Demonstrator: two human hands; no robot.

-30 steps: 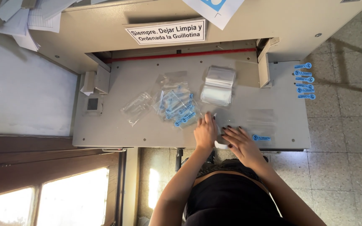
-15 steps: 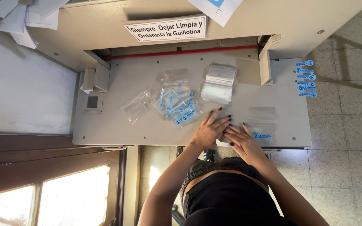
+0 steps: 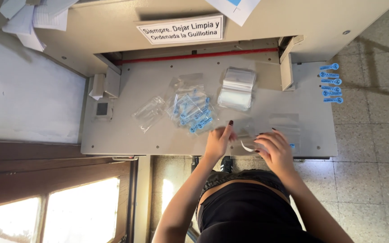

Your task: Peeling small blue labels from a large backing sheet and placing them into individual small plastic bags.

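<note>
In the head view, the person is standing at the near edge of a grey machine table (image 3: pixel 127 135), both hands working over its front strip. The left hand (image 3: pixel 218 140) is sitting at about six o'clock on the table, its grip loosely curled with the thumb lifted; it is touching the left edge of a small clear bag (image 3: pixel 247 135), though whether it is pinching the film is hard to tell through the glare. The right hand (image 3: pixel 273 148) is lying just beside it toward three o'clock, fingers bent down onto the same clear bag, its grip partly closed over the film and a white strip (image 3: pixel 247 146) that is curling between the two hands. At eleven o'clock from the left hand, a pile of bags with blue pieces (image 3: pixel 192 110) is resting near the table's middle, with an empty crumpled bag (image 3: pixel 148 113) farther toward nine o'clock. A stack of clear bags (image 3: pixel 236 88) is lying at twelve o'clock from the hands, close to the red line (image 3: pixel 194 56) at the back. A row of blue pieces (image 3: pixel 330 83) is sitting along the table's edge at two o'clock, well apart from the hands.
</note>
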